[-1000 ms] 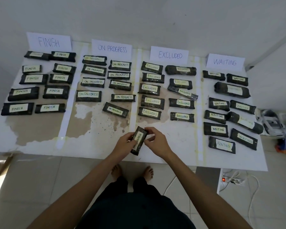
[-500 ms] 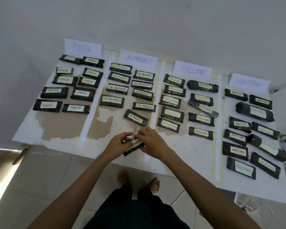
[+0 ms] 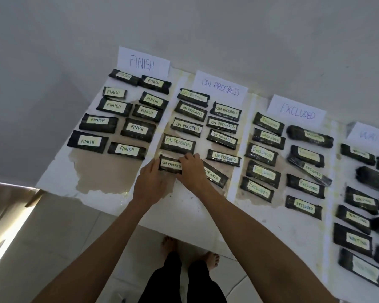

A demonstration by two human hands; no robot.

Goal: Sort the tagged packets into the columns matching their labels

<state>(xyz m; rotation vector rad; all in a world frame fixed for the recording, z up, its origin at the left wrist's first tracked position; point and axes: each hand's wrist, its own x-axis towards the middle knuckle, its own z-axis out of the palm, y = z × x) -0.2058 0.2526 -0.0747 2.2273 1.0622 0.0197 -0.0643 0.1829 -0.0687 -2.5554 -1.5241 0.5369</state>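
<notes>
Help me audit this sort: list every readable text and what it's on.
"FINISH": FINISH card; tags on FINISH packets.
"ON PROGRESS": ON PROGRESS card; ON PROGRESS packets; held packet, gripped by left hand and right hand.
"EXCLUDED": EXCLUDED card; EXCLUDED packets.
"WAITING": WAITING packets, several blurred; WAITING card cut off, faint.

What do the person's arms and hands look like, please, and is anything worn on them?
The left arm and right arm are bare, with no sleeves in view. The left hand and right hand wear no gloves; no ring, watch or bracelet shows.
</notes>
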